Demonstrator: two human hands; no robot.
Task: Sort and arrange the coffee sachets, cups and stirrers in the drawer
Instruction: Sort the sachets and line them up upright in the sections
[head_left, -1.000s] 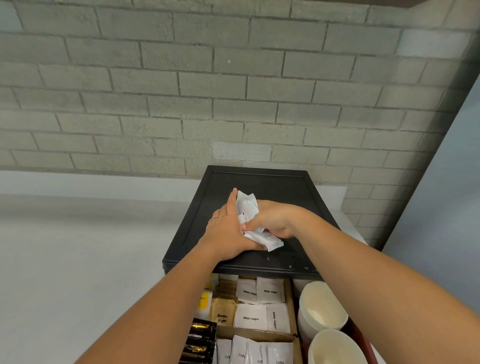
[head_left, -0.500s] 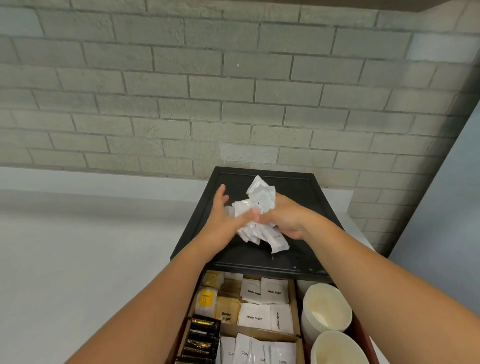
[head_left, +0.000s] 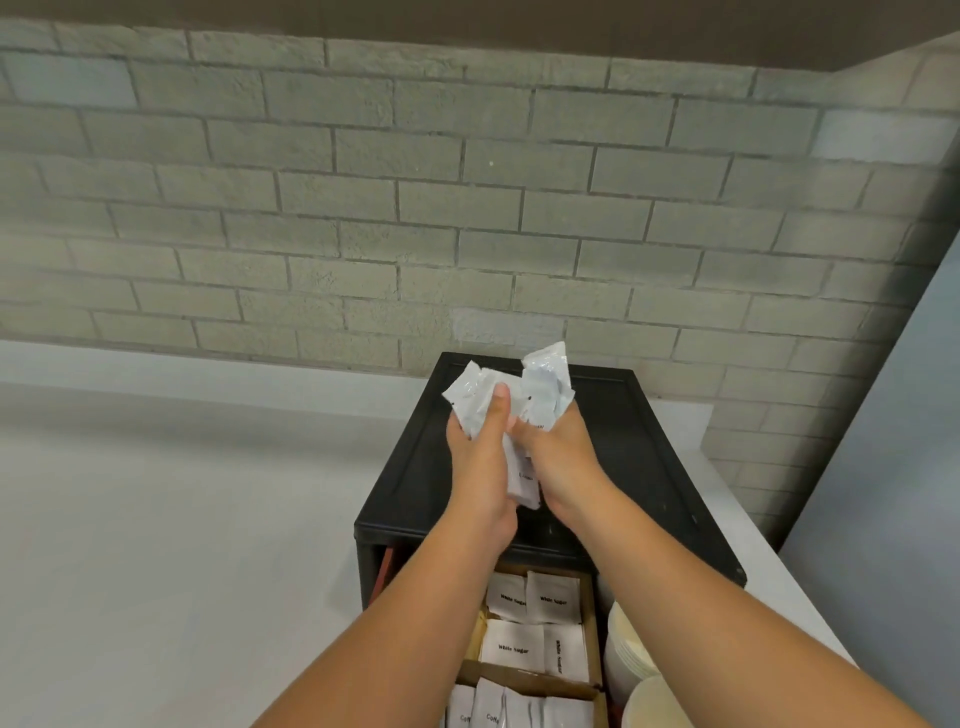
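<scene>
Both hands, left hand (head_left: 480, 457) and right hand (head_left: 558, 457), grip a bunch of white sachets (head_left: 511, 400) above the black cabinet (head_left: 639, 467). Step: squaring the bunch. Next, likely: lower into the drawer (head_left: 592, 623) section with matching labels.

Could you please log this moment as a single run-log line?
left hand + right hand: both grip white sachets | over black cabinet | drawer open: white sugar sachets inside
</scene>
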